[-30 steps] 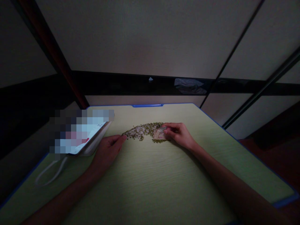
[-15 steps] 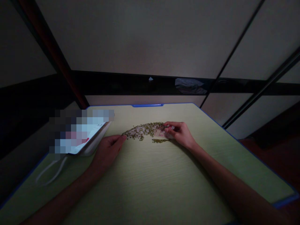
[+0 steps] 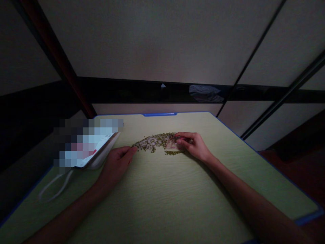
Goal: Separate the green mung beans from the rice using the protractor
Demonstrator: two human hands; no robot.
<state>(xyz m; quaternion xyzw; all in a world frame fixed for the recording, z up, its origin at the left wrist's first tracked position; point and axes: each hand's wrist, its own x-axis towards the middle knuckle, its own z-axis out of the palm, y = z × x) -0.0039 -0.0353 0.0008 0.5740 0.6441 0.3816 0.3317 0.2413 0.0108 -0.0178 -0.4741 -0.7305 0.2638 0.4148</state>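
A curved strip of small green, bead-like grains (image 3: 152, 141) over a pale pinkish sheet (image 3: 172, 144) lies mid-table. Its narrow left tip is pinched between the thumb and fingers of my left hand (image 3: 119, 159). At the strip's right end my right hand (image 3: 194, 144) is closed, thumb and fingertips together over the bare part of the sheet. Something small and reddish shows at those fingertips, too dim to make out. Below the sheet runs a short separate row of green grains (image 3: 173, 153).
A phone with a lit, partly blurred screen (image 3: 101, 140) leans on a pale stand at the left, a white cord loop (image 3: 54, 195) beside it. The table (image 3: 162, 196) has a blue edge and a blue handle (image 3: 160, 114) at the back, before a panelled wall.
My right fingertips have shifted slightly left over the sheet, and the reddish bit shows differently. My left hand stays at the strip's tip.
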